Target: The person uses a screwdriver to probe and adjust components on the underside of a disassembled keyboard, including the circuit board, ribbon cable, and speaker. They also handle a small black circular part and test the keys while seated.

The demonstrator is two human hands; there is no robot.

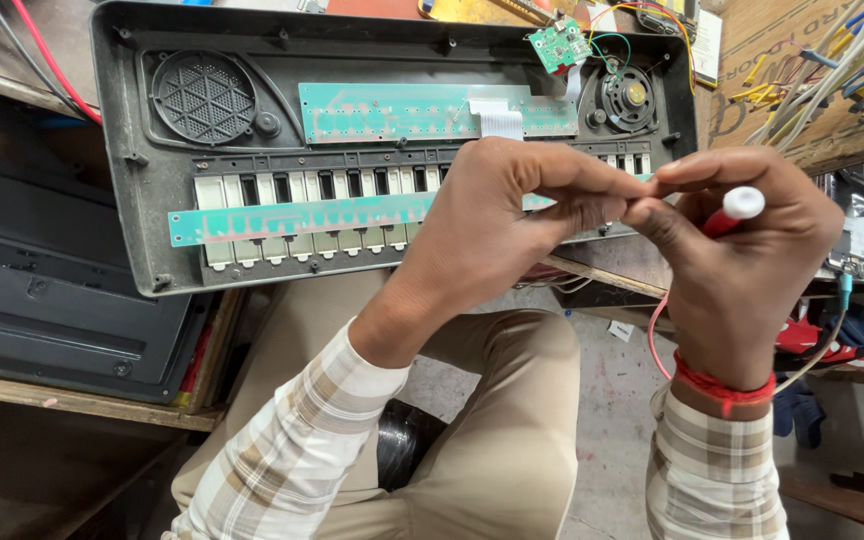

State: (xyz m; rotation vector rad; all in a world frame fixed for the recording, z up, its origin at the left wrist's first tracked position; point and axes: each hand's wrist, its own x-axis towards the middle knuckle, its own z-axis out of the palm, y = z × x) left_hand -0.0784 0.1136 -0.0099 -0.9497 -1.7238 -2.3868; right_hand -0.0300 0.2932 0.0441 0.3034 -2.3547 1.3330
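the left hand [497,215] and right hand [742,250] are meeting fingertip to fingertip, pinching something too small to make out — it could be slipping down into the opened keyboard [132,170] beneath. the right hand is also curling shut around a red tool with a white cap [737,207], sitting right of centre, its slim body mostly hidden — only the rounded cap is showing.
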